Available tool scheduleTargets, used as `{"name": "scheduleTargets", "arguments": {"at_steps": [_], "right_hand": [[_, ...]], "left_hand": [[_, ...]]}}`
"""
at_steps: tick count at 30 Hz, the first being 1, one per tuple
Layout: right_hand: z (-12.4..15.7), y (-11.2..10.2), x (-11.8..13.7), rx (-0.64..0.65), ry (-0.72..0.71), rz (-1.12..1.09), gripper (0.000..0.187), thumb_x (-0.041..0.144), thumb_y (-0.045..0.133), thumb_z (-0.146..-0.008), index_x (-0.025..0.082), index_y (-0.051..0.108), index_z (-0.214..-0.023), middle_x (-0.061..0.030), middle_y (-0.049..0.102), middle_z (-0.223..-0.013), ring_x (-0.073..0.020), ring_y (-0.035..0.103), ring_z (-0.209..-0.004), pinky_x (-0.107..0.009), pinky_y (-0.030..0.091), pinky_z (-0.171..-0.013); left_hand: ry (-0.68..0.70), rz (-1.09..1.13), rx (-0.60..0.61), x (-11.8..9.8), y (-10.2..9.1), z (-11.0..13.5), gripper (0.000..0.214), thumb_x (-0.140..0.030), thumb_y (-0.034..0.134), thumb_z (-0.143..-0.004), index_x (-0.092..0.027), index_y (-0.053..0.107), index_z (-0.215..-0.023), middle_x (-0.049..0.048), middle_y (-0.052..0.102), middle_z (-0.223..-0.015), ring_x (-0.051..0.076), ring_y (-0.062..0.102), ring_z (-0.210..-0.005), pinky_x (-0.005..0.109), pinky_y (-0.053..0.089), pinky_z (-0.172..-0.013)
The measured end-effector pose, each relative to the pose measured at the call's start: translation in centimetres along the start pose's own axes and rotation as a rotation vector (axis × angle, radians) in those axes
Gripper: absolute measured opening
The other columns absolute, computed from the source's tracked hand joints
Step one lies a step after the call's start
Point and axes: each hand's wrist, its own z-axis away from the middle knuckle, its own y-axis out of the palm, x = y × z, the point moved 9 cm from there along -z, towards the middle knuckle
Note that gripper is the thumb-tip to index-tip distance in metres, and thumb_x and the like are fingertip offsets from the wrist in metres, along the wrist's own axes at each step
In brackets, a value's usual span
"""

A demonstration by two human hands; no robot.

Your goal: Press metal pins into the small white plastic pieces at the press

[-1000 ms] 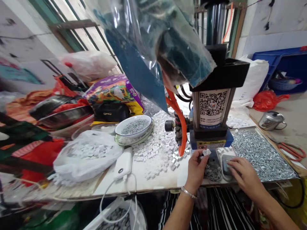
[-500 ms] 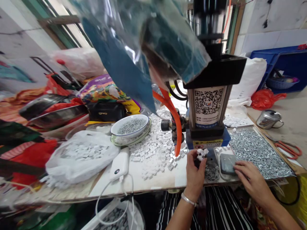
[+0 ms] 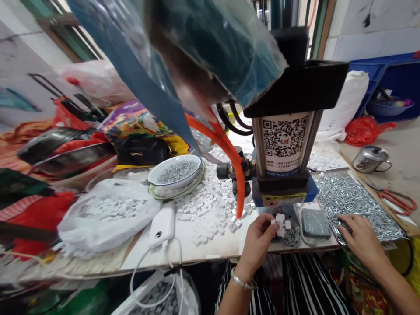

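1. Hands: well apart, not touching each other. The left hand [image 3: 257,242] is closed on small white plastic blocks [image 3: 279,226] at its fingertips; how many it grips cannot be told, as some may rest on the dark plate [image 3: 277,213] beneath.
2. The right hand [image 3: 362,238] lies loosely open, its fingers [image 3: 344,223] resting on silver fasteners [image 3: 351,201] in a shallow metal tray [image 3: 370,201], at 3 o'clock from the left hand.
3. Change from the previous frame: the right hand has moved off the grey pad [image 3: 315,223] onto the tray, leaving the pad uncovered; the left hand has drawn back toward the near table edge.
4. Between the hands: the pad, and a small heap of fasteners [image 3: 291,238] beside the plate.
5. At 12 to 1 o'clock from the left hand stands a pneumatic press [image 3: 285,140], its blue base just beyond the blocks; an orange air hose [image 3: 241,183] hangs at 11 o'clock.
6. At 9 to 10 o'clock: a loose heap of white blocks [image 3: 210,203], then a bowl of fasteners [image 3: 173,173].
7. Limits: the near edge of the table [image 3: 197,261] runs just below both hands at 6 o'clock; the press base restricts forward movement.
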Motion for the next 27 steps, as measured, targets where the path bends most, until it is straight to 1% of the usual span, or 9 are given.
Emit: {"name": "scheduleTargets", "arguments": {"at_steps": [4, 7, 12, 16, 18, 20, 24, 25, 27], "right_hand": [[-0.6, 0.1, -0.2, 0.016, 0.029, 0.048, 0.037, 0.041, 0.044, -0.096, 0.017, 0.068, -0.11, -0.011, 0.063, -0.089, -0.0284, 0.057, -0.087, -0.044, 0.046, -0.084], [-0.9, -0.1, -0.2, 0.021, 0.04, 0.047, 0.035, 0.041, 0.044, -0.096, 0.018, 0.069, -0.105, -0.0105, 0.064, -0.089, -0.028, 0.057, -0.087, -0.043, 0.046, -0.083], [-1.2, -0.3, -0.3, 0.028, 0.05, -0.007, 0.031, 0.041, 0.045, -0.095, 0.022, 0.067, -0.088, -0.0086, 0.065, -0.087, -0.0263, 0.058, -0.086, -0.04, 0.044, -0.081], [-1.6, -0.6, -0.5, 0.051, 0.086, -0.039, 0.029, 0.04, 0.044, -0.094, 0.023, 0.064, -0.081, -0.0069, 0.064, -0.081, -0.0252, 0.058, -0.082, -0.039, 0.043, -0.078], [-1.7, -0.9, -0.4, 0.046, 0.102, -0.063, 0.028, 0.04, 0.045, -0.093, 0.023, 0.062, -0.079, -0.0067, 0.063, -0.081, -0.0246, 0.058, -0.081, -0.038, 0.044, -0.078], [-1.7, -1.5, -0.3, 0.012, 0.134, -0.093, 0.026, 0.039, 0.045, -0.091, 0.024, 0.061, -0.076, -0.0065, 0.064, -0.081, -0.0239, 0.059, -0.081, -0.037, 0.044, -0.077], [-1.1, -3.3, -0.7, -0.105, 0.24, -0.153, 0.022, 0.038, 0.049, -0.086, 0.024, 0.06, -0.074, -0.0067, 0.069, -0.089, -0.0227, 0.063, -0.084, -0.035, 0.046, -0.078], [-0.9, -3.6, -0.9, -0.122, 0.273, -0.172, 0.021, 0.038, 0.05, -0.085, 0.024, 0.061, -0.075, -0.0068, 0.07, -0.091, -0.0229, 0.064, -0.085, -0.035, 0.046, -0.078], [-0.5, -3.8, -1.5, -0.115, 0.36, -0.224, 0.022, 0.041, 0.054, -0.083, 0.023, 0.064, -0.077, -0.0064, 0.072, -0.091, -0.0233, 0.065, -0.084, -0.035, 0.047, -0.078]], "left_hand": [[0.05, -0.083, -0.187, 0.2, -0.7, -0.6, 0.028, -0.043, 0.077, -0.076, -0.019, 0.065, -0.085, -0.0042, 0.057, -0.066, 0.013, 0.051, -0.063, 0.025, 0.042, -0.063], [0.049, -0.161, -0.256, 0.2, -0.8, -1.9, 0.025, -0.042, 0.074, -0.077, -0.019, 0.065, -0.079, -0.0029, 0.059, -0.065, 0.014, 0.052, -0.063, 0.025, 0.041, -0.061], [0.129, -0.398, -0.162, -1.7, -0.5, -3.1, 0.032, -0.041, 0.065, -0.085, -0.021, 0.064, -0.06, -0.0001, 0.06, -0.055, 0.017, 0.054, -0.057, 0.028, 0.04, -0.058], [0.362, -0.561, -0.098, -4.4, 0.1, -3.0, 0.02, -0.028, 0.06, -0.088, -0.024, 0.074, -0.073, 0.0063, 0.076, -0.074, 0.025, 0.066, -0.075, 0.035, 0.049, -0.075], [0.398, -0.646, -0.008, -4.8, 0.9, -2.9, 0.026, -0.024, 0.055, -0.091, -0.025, 0.072, -0.071, 0.0063, 0.076, -0.074, 0.025, 0.067, -0.074, 0.036, 0.049, -0.078], [0.397, -0.711, 0.008, -4.9, 1.0, -2.6, 0.03, -0.024, 0.052, -0.093, -0.025, 0.069, -0.069, 0.0057, 0.073, -0.071, 0.023, 0.065, -0.071, 0.036, 0.05, -0.078], [0.438, -0.677, -0.284, -5.7, -0.8, 0.3, 0.017, -0.024, 0.052, -0.095, -0.023, 0.068, -0.089, 0.0064, 0.071, -0.087, 0.023, 0.065, -0.084, 0.034, 0.05, -0.082], [0.436, -0.655, -0.316, -5.4, -0.9, 1.3, 0.015, -0.024, 0.052, -0.096, -0.022, 0.067, -0.093, 0.0059, 0.07, -0.088, 0.022, 0.065, -0.085, 0.033, 0.05, -0.081], [0.408, -0.638, -0.241, -4.1, 0.2, 2.8, 0.014, -0.022, 0.052, -0.096, -0.022, 0.066, -0.093, 0.0045, 0.068, -0.087, 0.02, 0.063, -0.081, 0.03, 0.05, -0.076]]}}
